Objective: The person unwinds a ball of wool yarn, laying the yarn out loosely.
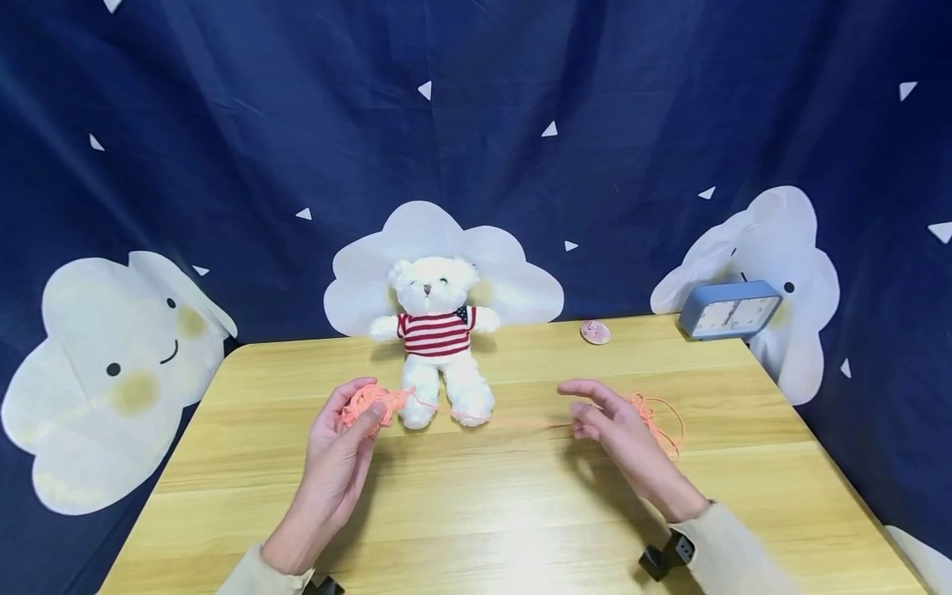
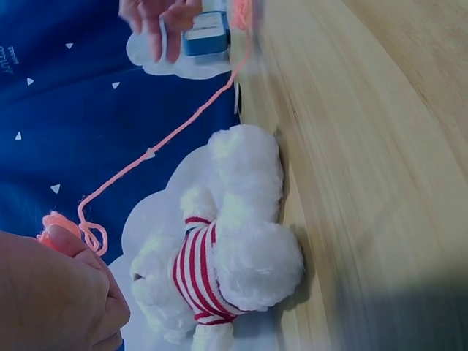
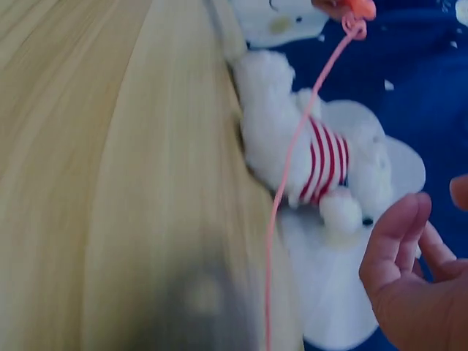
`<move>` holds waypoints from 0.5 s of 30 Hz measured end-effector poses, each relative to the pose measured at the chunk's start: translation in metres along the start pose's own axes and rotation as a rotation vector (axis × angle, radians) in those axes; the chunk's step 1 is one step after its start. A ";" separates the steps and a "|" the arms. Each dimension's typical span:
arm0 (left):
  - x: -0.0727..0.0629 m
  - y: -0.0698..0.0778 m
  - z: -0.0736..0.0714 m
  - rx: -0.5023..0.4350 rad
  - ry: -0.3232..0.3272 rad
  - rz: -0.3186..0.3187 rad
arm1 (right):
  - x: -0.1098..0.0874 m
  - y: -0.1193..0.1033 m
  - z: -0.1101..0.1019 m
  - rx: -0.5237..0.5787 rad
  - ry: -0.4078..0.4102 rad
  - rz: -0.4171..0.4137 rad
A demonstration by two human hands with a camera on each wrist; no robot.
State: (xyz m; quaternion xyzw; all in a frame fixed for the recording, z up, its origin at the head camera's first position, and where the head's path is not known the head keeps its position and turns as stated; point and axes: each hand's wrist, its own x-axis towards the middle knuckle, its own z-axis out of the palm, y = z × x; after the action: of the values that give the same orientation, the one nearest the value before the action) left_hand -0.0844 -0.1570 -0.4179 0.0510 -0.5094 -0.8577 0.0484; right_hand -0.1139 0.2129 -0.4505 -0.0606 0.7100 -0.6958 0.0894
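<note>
My left hand point(image 1: 335, 463) grips a bundle of coral-orange yarn point(image 1: 372, 405) between thumb and fingers, above the table at the left of centre. From it a single yarn strand point(image 3: 268, 307) runs across to the right. My right hand point(image 1: 617, 430) is raised over the right part of the table, its fingers apart and loosely bent. In the right wrist view the strand passes to one side of that hand, outside its fingers. Loose loops of yarn point(image 1: 653, 423) lie on the table beyond the right hand.
A white teddy bear point(image 1: 439, 335) in a red-striped shirt sits at the back of the wooden table point(image 1: 521, 512), behind the strand. Near the back edge lies a small round pink item point(image 1: 595, 332). A blue clock point(image 1: 732, 312) stands at the back right corner, before a dark blue curtain point(image 1: 491, 165).
</note>
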 end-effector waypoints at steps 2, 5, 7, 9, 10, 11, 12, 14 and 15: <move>-0.001 -0.001 0.002 0.013 -0.007 -0.005 | 0.004 -0.002 0.011 0.023 -0.066 -0.019; -0.001 -0.002 0.004 0.028 -0.012 -0.009 | 0.009 -0.003 0.027 0.047 -0.138 -0.029; -0.001 -0.002 0.006 0.034 -0.017 -0.007 | 0.013 -0.004 0.037 0.060 -0.170 -0.034; -0.001 -0.003 0.008 0.038 -0.022 -0.005 | 0.017 -0.003 0.047 0.073 -0.193 -0.037; -0.001 -0.003 0.008 0.040 -0.026 -0.005 | 0.019 -0.002 0.051 0.076 -0.200 -0.038; -0.001 -0.003 0.009 0.043 -0.031 -0.006 | 0.021 -0.002 0.056 0.080 -0.207 -0.038; -0.001 -0.003 0.010 0.045 -0.033 -0.008 | 0.023 -0.001 0.060 0.081 -0.214 -0.037; -0.001 -0.003 0.011 0.048 -0.038 -0.011 | 0.026 0.001 0.069 0.087 -0.231 -0.033; -0.001 -0.003 0.011 0.048 -0.040 -0.013 | 0.027 0.003 0.073 0.090 -0.239 -0.029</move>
State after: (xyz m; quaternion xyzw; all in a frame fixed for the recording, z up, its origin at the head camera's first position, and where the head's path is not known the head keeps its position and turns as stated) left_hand -0.0849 -0.1457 -0.4149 0.0382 -0.5304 -0.8463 0.0311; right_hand -0.1252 0.1355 -0.4554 -0.1494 0.6614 -0.7160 0.1661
